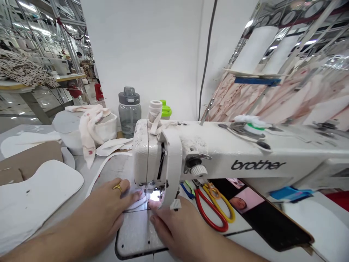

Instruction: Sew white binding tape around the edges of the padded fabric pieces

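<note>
A strip of white fabric (137, 206) lies under the lit needle area of a white sewing machine (218, 153). My left hand (116, 203), with a gold ring, presses and grips this fabric left of the needle, its fingers partly curled. Close to the presser foot (152, 186), my right hand (180, 222) has its index finger and thumb drawn together at the fabric's right edge. The machine head hides part of that hand. Beneath both hands is the metal needle plate (133, 236).
Red-handled scissors (209, 214), yellow-handled scissors (227, 207) and a phone (272, 218) lie under the machine arm. White cut pieces (54, 185) and brown card (32, 156) cover the left side. Behind stand a fabric-draped white container (105, 129) and a grey bottle (129, 112).
</note>
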`<action>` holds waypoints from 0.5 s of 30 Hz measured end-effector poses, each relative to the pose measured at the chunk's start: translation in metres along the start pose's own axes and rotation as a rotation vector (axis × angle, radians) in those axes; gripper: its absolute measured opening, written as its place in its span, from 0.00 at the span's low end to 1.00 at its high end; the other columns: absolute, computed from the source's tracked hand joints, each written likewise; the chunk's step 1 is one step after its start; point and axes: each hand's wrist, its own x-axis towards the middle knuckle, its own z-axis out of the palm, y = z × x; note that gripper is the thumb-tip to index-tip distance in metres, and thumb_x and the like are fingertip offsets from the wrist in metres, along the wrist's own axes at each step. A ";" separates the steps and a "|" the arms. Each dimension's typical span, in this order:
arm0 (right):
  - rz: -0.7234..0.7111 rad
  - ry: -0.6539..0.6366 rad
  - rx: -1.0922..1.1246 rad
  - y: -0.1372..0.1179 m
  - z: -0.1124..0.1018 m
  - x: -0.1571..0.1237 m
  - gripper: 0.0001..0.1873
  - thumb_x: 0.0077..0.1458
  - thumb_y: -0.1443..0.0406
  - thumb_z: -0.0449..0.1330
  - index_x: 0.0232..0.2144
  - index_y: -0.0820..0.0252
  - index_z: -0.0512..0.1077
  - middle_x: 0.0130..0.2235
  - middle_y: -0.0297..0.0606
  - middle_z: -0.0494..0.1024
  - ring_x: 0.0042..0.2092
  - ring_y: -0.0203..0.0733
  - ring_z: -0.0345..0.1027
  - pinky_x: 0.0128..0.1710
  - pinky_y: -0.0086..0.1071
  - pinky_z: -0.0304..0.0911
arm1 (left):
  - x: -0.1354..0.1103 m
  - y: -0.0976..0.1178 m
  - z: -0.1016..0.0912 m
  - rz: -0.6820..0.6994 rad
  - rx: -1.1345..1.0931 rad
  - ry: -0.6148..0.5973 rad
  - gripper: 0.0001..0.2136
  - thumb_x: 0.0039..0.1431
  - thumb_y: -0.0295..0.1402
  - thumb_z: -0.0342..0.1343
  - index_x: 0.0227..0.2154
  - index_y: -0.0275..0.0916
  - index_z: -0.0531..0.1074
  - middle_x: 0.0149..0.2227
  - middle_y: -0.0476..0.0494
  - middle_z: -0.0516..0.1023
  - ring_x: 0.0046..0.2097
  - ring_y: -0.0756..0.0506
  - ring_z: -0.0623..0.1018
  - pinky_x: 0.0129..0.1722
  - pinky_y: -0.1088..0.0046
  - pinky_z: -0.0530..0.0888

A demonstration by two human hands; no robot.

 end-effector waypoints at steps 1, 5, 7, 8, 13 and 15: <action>-0.010 0.013 0.007 0.001 0.000 -0.001 0.21 0.66 0.61 0.46 0.50 0.59 0.76 0.44 0.51 0.79 0.46 0.57 0.74 0.43 0.45 0.69 | 0.000 0.002 -0.002 -0.006 -0.001 -0.034 0.22 0.56 0.27 0.50 0.52 0.51 0.73 0.42 0.44 0.76 0.44 0.40 0.74 0.51 0.59 0.70; -0.052 0.020 0.038 0.005 0.002 -0.003 0.19 0.66 0.62 0.47 0.45 0.60 0.77 0.40 0.46 0.80 0.42 0.52 0.74 0.42 0.42 0.68 | 0.001 0.005 -0.012 -0.004 -0.011 -0.095 0.16 0.63 0.32 0.48 0.50 0.51 0.74 0.42 0.44 0.76 0.43 0.40 0.75 0.45 0.61 0.72; -0.064 0.041 0.053 0.008 0.001 -0.003 0.19 0.67 0.62 0.47 0.43 0.59 0.77 0.41 0.45 0.80 0.42 0.50 0.74 0.42 0.40 0.68 | 0.001 0.006 -0.011 0.016 0.007 -0.089 0.17 0.65 0.34 0.48 0.53 0.51 0.72 0.42 0.44 0.77 0.42 0.40 0.76 0.41 0.62 0.73; -0.071 0.052 0.057 0.008 0.001 -0.003 0.18 0.67 0.61 0.47 0.44 0.59 0.76 0.41 0.45 0.80 0.42 0.49 0.74 0.42 0.39 0.67 | -0.001 0.008 -0.009 0.030 0.025 -0.076 0.17 0.65 0.35 0.48 0.55 0.51 0.70 0.43 0.43 0.77 0.42 0.40 0.76 0.40 0.62 0.73; -0.087 0.083 0.053 0.007 0.000 -0.002 0.16 0.66 0.61 0.49 0.48 0.57 0.75 0.40 0.44 0.80 0.42 0.47 0.74 0.42 0.34 0.65 | -0.007 0.027 0.005 0.049 0.150 0.062 0.16 0.59 0.40 0.53 0.46 0.39 0.76 0.42 0.33 0.78 0.38 0.36 0.77 0.32 0.60 0.75; -0.061 0.094 0.032 0.006 0.001 -0.002 0.16 0.66 0.61 0.49 0.46 0.57 0.75 0.40 0.44 0.80 0.42 0.47 0.74 0.42 0.35 0.65 | -0.006 0.037 0.004 0.062 0.156 0.041 0.13 0.56 0.40 0.55 0.37 0.37 0.78 0.35 0.33 0.78 0.33 0.37 0.76 0.27 0.61 0.74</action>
